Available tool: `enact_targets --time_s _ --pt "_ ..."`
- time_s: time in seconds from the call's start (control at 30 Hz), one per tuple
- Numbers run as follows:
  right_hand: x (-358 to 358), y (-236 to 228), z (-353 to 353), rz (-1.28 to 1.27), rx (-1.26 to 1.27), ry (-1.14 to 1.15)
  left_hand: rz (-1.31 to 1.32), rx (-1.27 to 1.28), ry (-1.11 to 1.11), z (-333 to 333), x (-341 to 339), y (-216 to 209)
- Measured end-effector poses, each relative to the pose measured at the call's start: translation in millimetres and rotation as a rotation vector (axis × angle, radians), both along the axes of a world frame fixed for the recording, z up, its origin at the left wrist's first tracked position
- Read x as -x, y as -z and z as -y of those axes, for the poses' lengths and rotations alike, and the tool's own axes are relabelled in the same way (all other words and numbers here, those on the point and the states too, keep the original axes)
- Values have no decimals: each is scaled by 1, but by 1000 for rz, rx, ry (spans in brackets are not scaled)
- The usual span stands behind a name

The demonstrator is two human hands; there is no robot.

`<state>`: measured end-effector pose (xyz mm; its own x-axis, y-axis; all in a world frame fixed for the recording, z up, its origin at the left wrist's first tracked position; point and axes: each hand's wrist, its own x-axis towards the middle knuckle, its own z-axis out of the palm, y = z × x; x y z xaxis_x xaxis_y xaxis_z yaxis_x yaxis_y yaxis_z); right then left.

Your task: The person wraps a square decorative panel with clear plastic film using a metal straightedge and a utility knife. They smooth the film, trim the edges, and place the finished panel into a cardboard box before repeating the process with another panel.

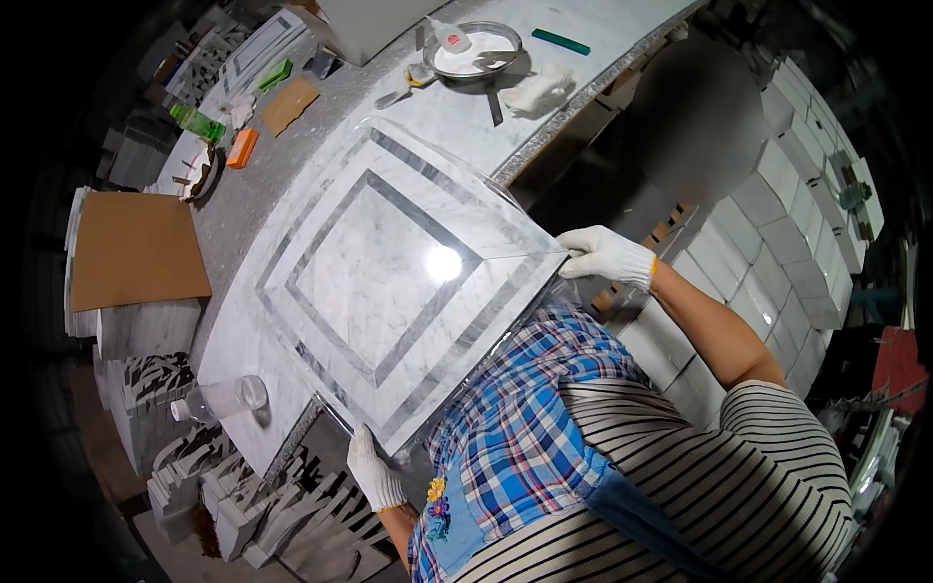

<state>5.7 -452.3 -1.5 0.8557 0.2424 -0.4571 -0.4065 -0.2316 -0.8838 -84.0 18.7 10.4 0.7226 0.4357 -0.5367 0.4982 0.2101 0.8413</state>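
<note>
Striped shirt (695,457) is partly covered by a plaid apron (535,389). Over the bench (233,340), a panel (360,282) is grasped at both ends of its overhanging edge by the left hand (374,473) and right hand (609,257). Positioning is judged the step in hand; level, even support is called for. Room is limited by a bottle (225,398) leftward, a bowl (471,78) beyond.

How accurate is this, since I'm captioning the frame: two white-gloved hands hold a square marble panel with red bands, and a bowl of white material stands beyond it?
The band colour is wrong: the head view shows grey bands, not red. The rest stands: white-gloved left hand and right hand hold the panel, with the bowl beyond.
</note>
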Motion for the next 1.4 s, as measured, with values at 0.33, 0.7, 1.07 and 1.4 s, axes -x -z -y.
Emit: enact_targets --time_s 0.33,0.7,1.07,1.4 --pt "-6 31 4 145 178 -98 -84 -20 -36 -10 1 3" --pt "-8 16 8 -112 -5 -48 -31 55 -34 -10 1 7" --pt "0 8 -13 -64 -235 123 -15 -60 -62 -13 2 15" --pt "-1 15 -9 -6 -227 53 52 -20 18 -21 6 25"
